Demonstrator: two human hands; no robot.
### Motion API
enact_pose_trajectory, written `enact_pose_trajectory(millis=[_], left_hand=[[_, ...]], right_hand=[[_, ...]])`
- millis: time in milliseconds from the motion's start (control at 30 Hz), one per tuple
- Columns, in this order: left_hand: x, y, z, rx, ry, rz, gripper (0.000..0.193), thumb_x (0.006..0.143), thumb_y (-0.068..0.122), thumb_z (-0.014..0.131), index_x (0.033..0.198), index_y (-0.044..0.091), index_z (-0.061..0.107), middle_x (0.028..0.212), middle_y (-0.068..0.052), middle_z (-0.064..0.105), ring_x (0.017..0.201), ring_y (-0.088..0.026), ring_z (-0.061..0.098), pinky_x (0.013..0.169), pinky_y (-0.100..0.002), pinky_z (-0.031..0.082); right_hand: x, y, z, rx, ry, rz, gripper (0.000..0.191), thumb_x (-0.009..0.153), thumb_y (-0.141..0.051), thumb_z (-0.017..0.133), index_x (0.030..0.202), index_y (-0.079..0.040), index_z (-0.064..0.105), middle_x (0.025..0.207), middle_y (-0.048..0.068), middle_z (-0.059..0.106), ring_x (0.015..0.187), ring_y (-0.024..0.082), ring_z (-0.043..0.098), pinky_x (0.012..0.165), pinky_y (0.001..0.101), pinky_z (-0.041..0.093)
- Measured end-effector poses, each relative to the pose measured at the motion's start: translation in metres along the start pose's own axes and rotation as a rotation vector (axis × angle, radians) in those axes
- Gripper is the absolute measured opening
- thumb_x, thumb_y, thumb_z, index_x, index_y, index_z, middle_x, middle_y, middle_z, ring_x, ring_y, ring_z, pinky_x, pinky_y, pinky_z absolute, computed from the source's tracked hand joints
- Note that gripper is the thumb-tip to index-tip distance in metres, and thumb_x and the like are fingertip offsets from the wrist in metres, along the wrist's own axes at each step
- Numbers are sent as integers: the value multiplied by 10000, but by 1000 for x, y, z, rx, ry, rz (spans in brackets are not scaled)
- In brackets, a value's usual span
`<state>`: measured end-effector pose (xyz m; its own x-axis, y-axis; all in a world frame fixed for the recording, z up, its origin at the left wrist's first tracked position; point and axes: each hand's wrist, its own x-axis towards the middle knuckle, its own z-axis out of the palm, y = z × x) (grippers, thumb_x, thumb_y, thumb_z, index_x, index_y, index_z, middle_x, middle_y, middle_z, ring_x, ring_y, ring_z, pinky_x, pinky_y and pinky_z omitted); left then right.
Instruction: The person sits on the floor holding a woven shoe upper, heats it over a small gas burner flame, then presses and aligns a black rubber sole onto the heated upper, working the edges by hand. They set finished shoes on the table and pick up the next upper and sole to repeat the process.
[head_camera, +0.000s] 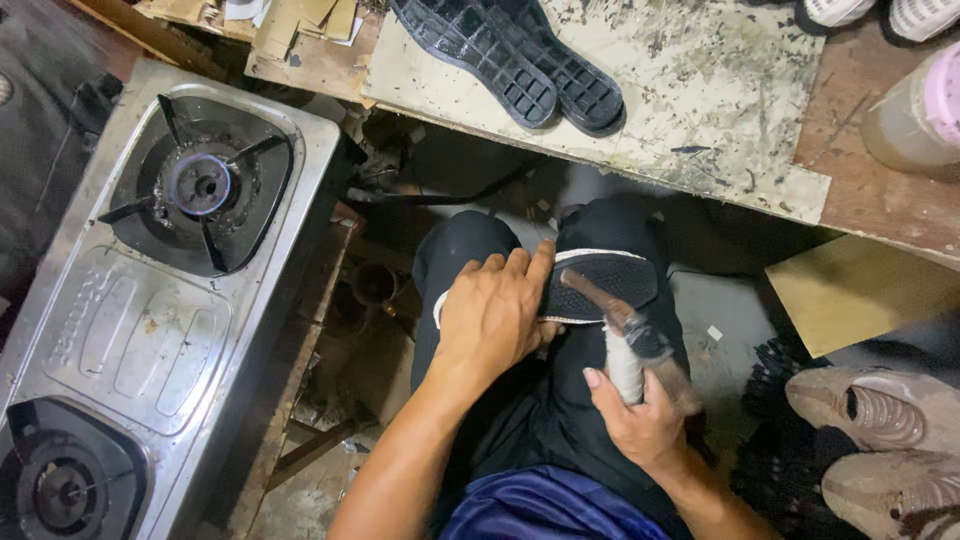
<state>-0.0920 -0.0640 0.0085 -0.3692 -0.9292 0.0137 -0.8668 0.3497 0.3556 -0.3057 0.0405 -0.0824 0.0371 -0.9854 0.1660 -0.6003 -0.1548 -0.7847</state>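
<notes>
My left hand (495, 315) presses down on a black shoe with a white-edged sole (605, 283) that rests sole-up on my lap. My right hand (640, 420) grips the taped white handle of a small hammer (628, 330). The hammer's rusty head lies on the sole's middle, just right of my left fingers. My legs in dark trousers are underneath.
A steel two-burner gas stove (150, 300) stands at the left. A stained worktable (700, 90) above carries two black soles (520, 60) and a plastic jar (915, 115). Beige shoes (880, 440) lie at the lower right, beside a yellowish cardboard sheet (860, 290).
</notes>
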Motion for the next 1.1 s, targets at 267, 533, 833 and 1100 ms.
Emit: enact_pose_trajectory(millis=[267, 533, 833, 1100], left_hand=[[-2, 8, -10, 11, -51, -16, 987, 581, 371, 923, 1412, 30, 512, 1009, -121, 676, 903, -302, 667, 765, -440, 511], [-2, 11, -8, 16, -73, -22, 967, 607, 358, 918, 1420, 44, 499, 1005, -121, 668, 923, -315, 667, 771, -450, 513], [-4, 8, -9, 29, -20, -13, 955, 584, 397, 925, 1377, 44, 528, 1002, -128, 669, 935, -331, 666, 777, -464, 514], [0, 14, -12, -7, -27, -8, 931, 592, 387, 915, 1369, 40, 536, 1002, -129, 668, 932, -327, 667, 768, -458, 510]], right_hand=[[10, -22, -52, 290, 2, 226, 231, 926, -145, 713, 1079, 9, 637, 744, 43, 653, 618, 83, 610, 556, 261, 503], [-16, -28, -95, 817, 328, -420, 390, 978, -217, 672, 1305, -95, 500, 833, 67, 668, 675, 147, 638, 648, 324, 544], [-8, -30, -95, 287, 45, 123, 430, 935, -164, 679, 1334, -28, 593, 796, 138, 680, 624, 212, 642, 609, 341, 539], [6, -10, -80, 214, 100, 256, 281, 1030, -330, 633, 1027, -57, 567, 718, 92, 667, 643, 189, 685, 662, 360, 568]])
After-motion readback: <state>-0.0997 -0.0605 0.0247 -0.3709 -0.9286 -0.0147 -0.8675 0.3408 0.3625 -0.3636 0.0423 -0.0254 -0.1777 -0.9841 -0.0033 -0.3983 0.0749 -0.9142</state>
